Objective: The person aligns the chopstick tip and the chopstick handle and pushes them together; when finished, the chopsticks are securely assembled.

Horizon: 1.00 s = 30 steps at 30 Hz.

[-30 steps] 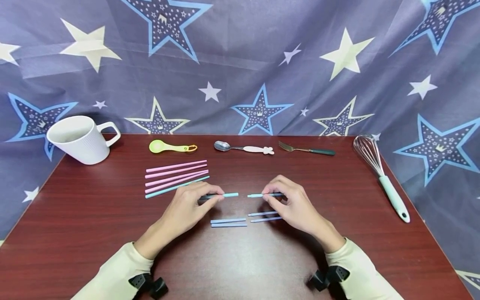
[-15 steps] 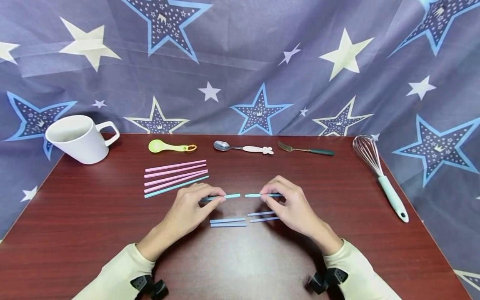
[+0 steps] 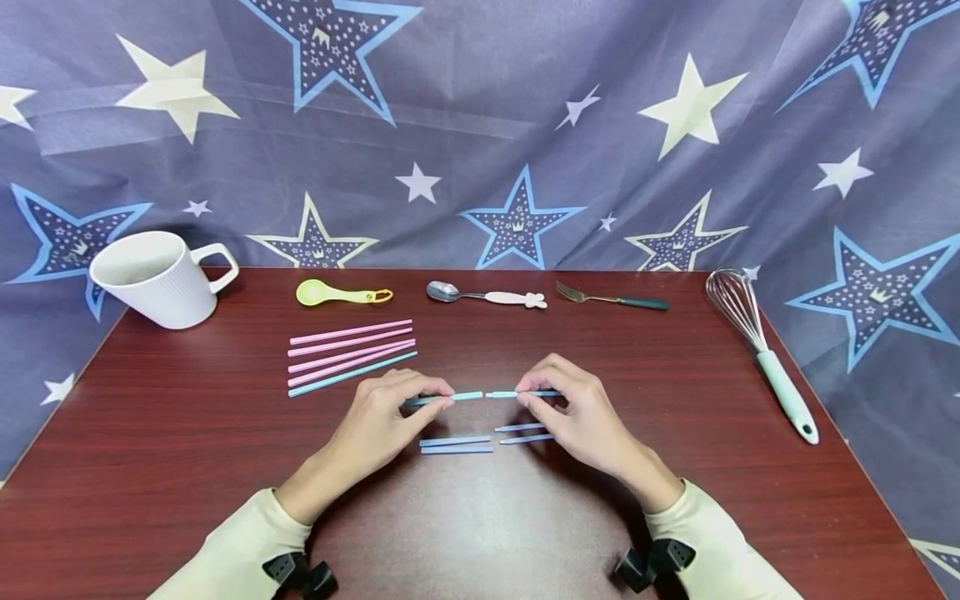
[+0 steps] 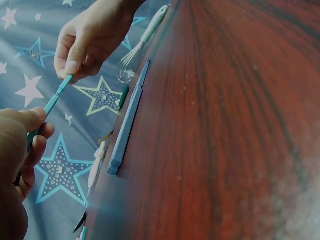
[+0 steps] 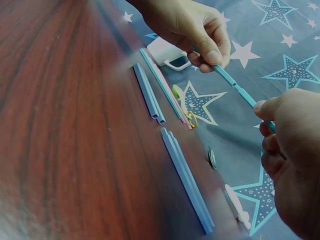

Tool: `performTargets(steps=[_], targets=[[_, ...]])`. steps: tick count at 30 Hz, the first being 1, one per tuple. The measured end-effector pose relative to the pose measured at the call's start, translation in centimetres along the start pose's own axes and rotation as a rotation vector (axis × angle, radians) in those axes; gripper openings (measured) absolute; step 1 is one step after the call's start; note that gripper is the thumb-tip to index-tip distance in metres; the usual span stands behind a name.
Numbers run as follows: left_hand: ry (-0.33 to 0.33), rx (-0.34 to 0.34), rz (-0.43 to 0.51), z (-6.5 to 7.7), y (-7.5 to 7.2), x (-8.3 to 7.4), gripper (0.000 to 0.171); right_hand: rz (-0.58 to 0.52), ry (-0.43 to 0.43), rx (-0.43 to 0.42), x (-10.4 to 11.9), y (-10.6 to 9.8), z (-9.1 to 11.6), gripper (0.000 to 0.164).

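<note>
Above the middle of the table, my left hand [image 3: 386, 414] pinches a teal stick piece [image 3: 469, 396] between thumb and fingers. My right hand [image 3: 576, 410] pinches a second teal stick piece [image 3: 500, 395], whose narrowed tip points at the other piece's end. The two pieces lie nearly in line. In the right wrist view their ends [image 5: 236, 86] almost meet; whether they touch, I cannot tell. On the table below are two blue stick pieces [image 3: 456, 450] on the left. Two more blue pieces [image 3: 525, 439] with thin tips lie on the right, partly covered by my right hand.
Several pink sticks [image 3: 351, 337] and one long teal stick [image 3: 352, 374] lie at the left. Along the back are a white mug [image 3: 161, 283], yellow measuring spoon [image 3: 337, 294], spoon [image 3: 487, 297] and fork [image 3: 611, 298]. A whisk [image 3: 765, 358] lies at right.
Both hands have moved slightly toward each other, bringing the two teal pieces closer until only a sliver shows between their ends. Both grips stay the same.
</note>
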<state>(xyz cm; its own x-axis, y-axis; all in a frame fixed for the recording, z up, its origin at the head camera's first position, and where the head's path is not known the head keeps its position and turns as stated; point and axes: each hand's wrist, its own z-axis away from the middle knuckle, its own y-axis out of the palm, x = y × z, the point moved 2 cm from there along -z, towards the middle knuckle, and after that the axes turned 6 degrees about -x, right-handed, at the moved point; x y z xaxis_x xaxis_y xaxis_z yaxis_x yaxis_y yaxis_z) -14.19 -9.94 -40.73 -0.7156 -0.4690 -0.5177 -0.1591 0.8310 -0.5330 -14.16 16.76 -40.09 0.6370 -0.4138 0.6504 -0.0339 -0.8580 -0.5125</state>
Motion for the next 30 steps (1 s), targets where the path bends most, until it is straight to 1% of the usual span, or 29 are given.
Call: performTargets(steps=[6,10,18,25,30], targets=[[-0.004,0.025,0.021,0.04,0.02,-0.26,0.017,-0.007,-0.011,0.001,0.08,0.17,0.04,0.006],[0.004,0.029,0.025,0.04,0.08,-0.31,0.015,-0.006,-0.016,0.0,0.18,0.3,0.1,0.004],[0.012,-0.006,-0.003,0.14,0.3,0.01,0.016,0.004,-0.02,-0.005,0.21,0.56,0.24,0.004],[0.011,-0.003,-0.003,0.17,0.43,-0.01,0.016,0.0,-0.037,-0.01,0.2,0.72,0.33,0.004],[0.039,-0.024,0.001,0.23,0.46,-0.21,0.019,-0.007,-0.036,-0.009,0.29,0.85,0.37,0.006]])
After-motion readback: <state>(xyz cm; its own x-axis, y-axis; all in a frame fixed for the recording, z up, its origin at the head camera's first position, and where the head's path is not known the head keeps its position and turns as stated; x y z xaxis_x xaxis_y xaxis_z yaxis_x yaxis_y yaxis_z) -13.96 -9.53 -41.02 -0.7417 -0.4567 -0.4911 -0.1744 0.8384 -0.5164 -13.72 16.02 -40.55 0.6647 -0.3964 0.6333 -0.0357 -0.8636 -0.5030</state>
